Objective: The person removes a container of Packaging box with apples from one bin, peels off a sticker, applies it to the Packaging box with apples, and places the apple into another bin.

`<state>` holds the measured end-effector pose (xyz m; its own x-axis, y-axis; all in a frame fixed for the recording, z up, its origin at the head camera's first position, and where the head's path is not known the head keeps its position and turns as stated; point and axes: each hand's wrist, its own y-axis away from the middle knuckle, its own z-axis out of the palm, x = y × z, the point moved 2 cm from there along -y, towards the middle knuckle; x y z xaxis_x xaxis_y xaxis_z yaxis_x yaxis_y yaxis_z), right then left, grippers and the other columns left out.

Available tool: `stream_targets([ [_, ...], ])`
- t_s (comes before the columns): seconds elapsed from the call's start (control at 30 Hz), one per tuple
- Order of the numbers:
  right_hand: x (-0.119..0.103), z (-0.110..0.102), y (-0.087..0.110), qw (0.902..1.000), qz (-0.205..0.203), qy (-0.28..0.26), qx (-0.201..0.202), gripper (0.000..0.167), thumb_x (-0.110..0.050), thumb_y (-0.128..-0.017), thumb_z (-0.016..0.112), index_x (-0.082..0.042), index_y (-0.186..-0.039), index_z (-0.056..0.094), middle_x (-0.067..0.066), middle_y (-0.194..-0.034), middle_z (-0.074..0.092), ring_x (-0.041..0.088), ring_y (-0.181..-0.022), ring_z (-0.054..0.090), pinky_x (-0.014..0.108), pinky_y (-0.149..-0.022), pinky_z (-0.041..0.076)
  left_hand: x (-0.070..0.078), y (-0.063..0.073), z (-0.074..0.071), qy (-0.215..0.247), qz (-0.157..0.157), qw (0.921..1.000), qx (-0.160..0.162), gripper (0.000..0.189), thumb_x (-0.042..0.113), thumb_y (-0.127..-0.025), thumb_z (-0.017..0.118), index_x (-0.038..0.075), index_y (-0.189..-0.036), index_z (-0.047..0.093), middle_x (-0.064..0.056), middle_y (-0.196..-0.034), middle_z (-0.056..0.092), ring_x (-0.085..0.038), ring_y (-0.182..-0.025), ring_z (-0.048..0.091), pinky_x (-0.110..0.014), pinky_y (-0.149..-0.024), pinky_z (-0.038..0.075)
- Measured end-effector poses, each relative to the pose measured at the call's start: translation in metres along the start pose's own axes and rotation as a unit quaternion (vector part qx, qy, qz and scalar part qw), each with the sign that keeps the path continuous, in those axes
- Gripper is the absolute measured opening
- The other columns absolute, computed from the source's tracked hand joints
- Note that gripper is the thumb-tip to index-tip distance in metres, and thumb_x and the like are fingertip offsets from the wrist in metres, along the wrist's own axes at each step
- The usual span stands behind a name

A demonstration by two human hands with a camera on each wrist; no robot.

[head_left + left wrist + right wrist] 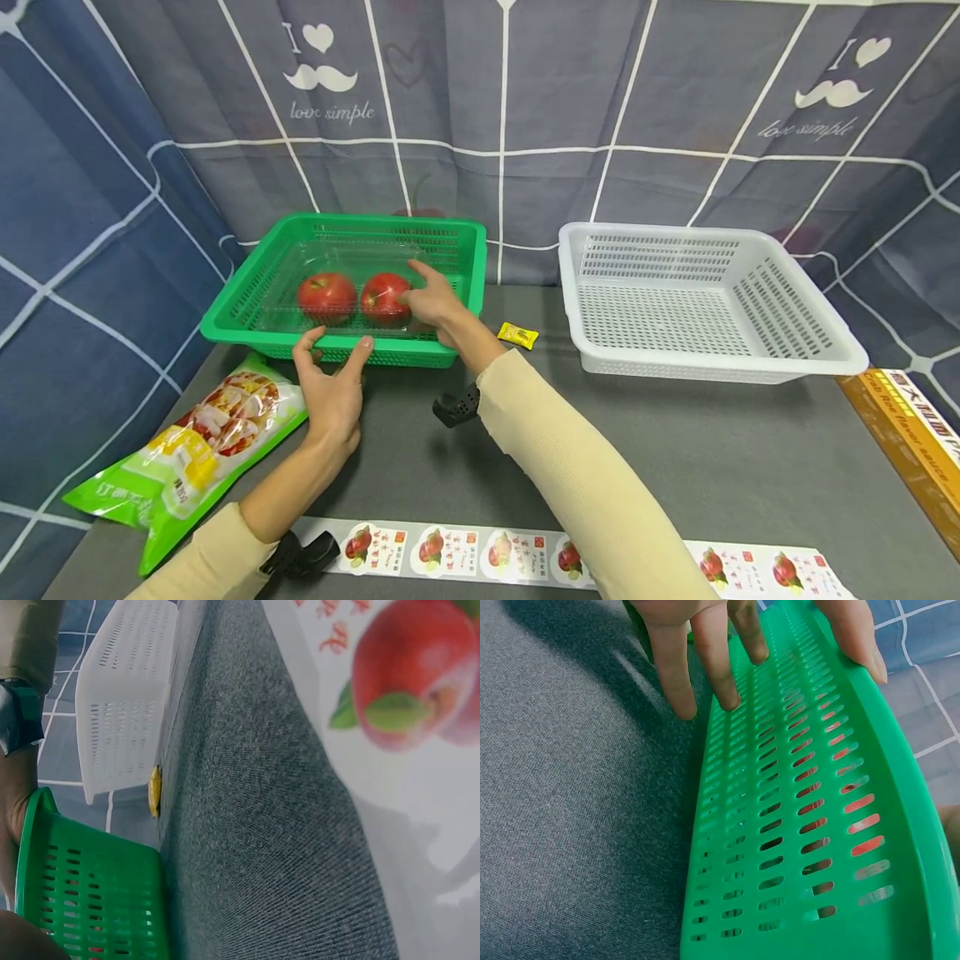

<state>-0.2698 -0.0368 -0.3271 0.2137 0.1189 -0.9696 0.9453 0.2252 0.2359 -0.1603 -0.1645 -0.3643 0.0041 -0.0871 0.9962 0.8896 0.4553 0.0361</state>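
I read "I", a heart (318, 37), a mustache (320, 78) and "love simple", twice, on the gray curtain (558, 92); "Crab Roe Flavor sauce" on the orange box (911, 450). Small characters on the label strip (483, 554) and green bag (206, 446) I cannot make out.

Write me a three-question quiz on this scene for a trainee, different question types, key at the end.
1. Multiple choice: what lies between the green basket and the white basket?
A) a spoon
B) a yellow packet
C) a cup

2. True or false: the left hand is nearer the bag than the right hand is.

3. Fill in: in the head view, ____ apples show in the green basket.

Key: 1. B; 2. True; 3. two
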Motion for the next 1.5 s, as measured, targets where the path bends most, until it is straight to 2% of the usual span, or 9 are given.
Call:
stream_targets([
  [0.13,0.001,-0.003,-0.001,1.0000,-0.001,-0.005,0.004,0.066,-0.001,-0.095,0.056,-0.026,-0.154,0.036,0.014,-0.155,0.032,0.032,-0.112,0.058,0.045,-0.071,0.057,-0.001,0.000,0.002,0.006,-0.003,1.0000,-0.007,0.059,0.028,-0.093,0.071,0.024,-0.137,0.032,-0.002,-0.133,0.020,-0.020,-0.075,0.045,-0.027,-0.071,0.044],
  [0.37,0.002,-0.003,0.001,0.9998,0.016,-0.012,-0.005,0.068,-0.014,-0.095,0.065,-0.030,-0.154,0.036,0.011,-0.151,0.039,0.031,-0.106,0.060,0.039,-0.059,0.057,-0.003,-0.001,0.002,-0.002,0.002,1.0000,0.001,0.063,0.025,-0.092,0.071,0.019,-0.141,0.032,-0.006,-0.142,0.018,-0.028,-0.125,0.030,-0.037,-0.095,0.037],
  [0.57,0.000,-0.001,0.002,0.9986,0.030,-0.021,-0.039,0.082,-0.010,-0.091,0.070,-0.038,-0.155,0.028,0.012,-0.147,0.041,0.022,-0.072,0.056,0.037,-0.055,0.055,-0.002,-0.002,-0.001,0.001,0.000,1.0000,0.006,0.067,0.027,-0.091,0.072,0.016,-0.143,0.030,-0.005,-0.138,0.019,-0.029,-0.115,0.041,-0.037,-0.095,0.038],
  [0.7,-0.002,-0.002,0.002,0.9978,0.024,-0.032,-0.053,0.081,-0.008,-0.090,0.069,-0.042,-0.153,0.031,0.012,-0.140,0.045,0.020,-0.062,0.047,0.032,-0.048,0.051,-0.001,-0.001,-0.001,0.003,0.003,0.9999,0.011,0.068,0.026,-0.092,0.072,0.014,-0.144,0.030,-0.005,-0.139,0.020,-0.029,-0.117,0.040,-0.036,-0.094,0.038],
  [0.83,-0.003,-0.002,0.003,0.9974,0.002,-0.036,-0.062,0.080,-0.007,-0.091,0.068,-0.042,-0.152,0.032,0.012,-0.139,0.043,0.021,-0.067,0.045,0.033,-0.049,0.050,0.000,0.000,0.000,0.006,0.003,0.9999,0.012,0.068,0.024,-0.092,0.071,0.014,-0.145,0.030,-0.006,-0.140,0.019,-0.029,-0.118,0.040,-0.037,-0.096,0.038],
  [0.97,-0.004,-0.002,0.005,0.9960,-0.020,-0.058,-0.065,0.081,-0.001,-0.091,0.065,-0.040,-0.153,0.032,0.017,-0.146,0.038,0.030,-0.095,0.055,0.040,-0.058,0.056,0.000,0.001,0.001,0.009,-0.003,0.9999,0.007,0.068,0.024,-0.092,0.071,0.016,-0.145,0.029,-0.006,-0.141,0.017,-0.031,-0.115,0.043,-0.038,-0.097,0.038],
  [1.1,-0.006,-0.005,0.007,0.9928,-0.028,-0.103,-0.054,0.080,0.004,-0.089,0.063,-0.038,-0.152,0.035,0.020,-0.149,0.034,0.040,-0.112,0.052,0.048,-0.064,0.058,-0.001,0.001,0.001,0.005,-0.007,1.0000,0.005,0.069,0.027,-0.092,0.072,0.017,-0.145,0.029,-0.006,-0.142,0.017,-0.030,-0.114,0.044,-0.037,-0.096,0.038],
  [1.33,-0.016,-0.016,0.016,0.9891,-0.055,-0.133,-0.033,0.077,0.002,-0.089,0.063,-0.039,-0.149,0.038,0.017,-0.147,0.033,0.034,-0.097,0.056,0.050,-0.063,0.058,-0.002,0.000,0.001,0.013,0.003,0.9999,0.007,0.067,0.024,-0.092,0.072,0.017,-0.144,0.031,-0.005,-0.143,0.017,-0.031,-0.114,0.047,-0.037,-0.096,0.039],
  [1.5,-0.026,-0.029,0.030,0.9882,-0.079,-0.127,-0.033,0.078,0.004,-0.088,0.063,-0.037,-0.150,0.038,0.018,-0.124,0.046,0.030,-0.084,0.056,0.046,-0.058,0.058,-0.003,-0.001,0.000,0.013,0.010,0.9999,0.003,0.064,0.024,-0.092,0.072,0.019,-0.142,0.032,-0.004,-0.141,0.018,-0.033,-0.118,0.046,-0.038,-0.098,0.038],
])
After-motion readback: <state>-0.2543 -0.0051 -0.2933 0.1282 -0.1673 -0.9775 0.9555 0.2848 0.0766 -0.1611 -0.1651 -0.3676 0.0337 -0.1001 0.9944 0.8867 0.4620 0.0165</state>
